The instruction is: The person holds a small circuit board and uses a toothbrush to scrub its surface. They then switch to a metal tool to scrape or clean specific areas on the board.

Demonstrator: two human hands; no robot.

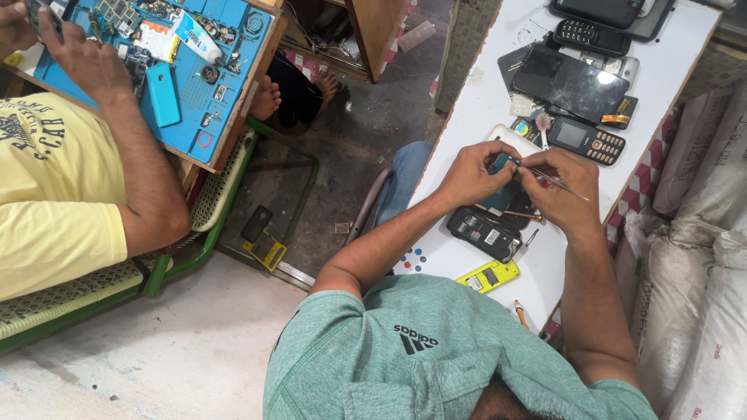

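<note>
My left hand has its grip closed around a small teal phone part, held just above the white desk. My right hand pinches thin metal tweezers, tips touching the part. An opened black phone body and a yellow battery lie on the desk nearby.

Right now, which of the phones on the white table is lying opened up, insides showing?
The black phone just below the left hand, back off with its innards exposed. The keypad phones farther up the white table lie face up, closed.
</note>
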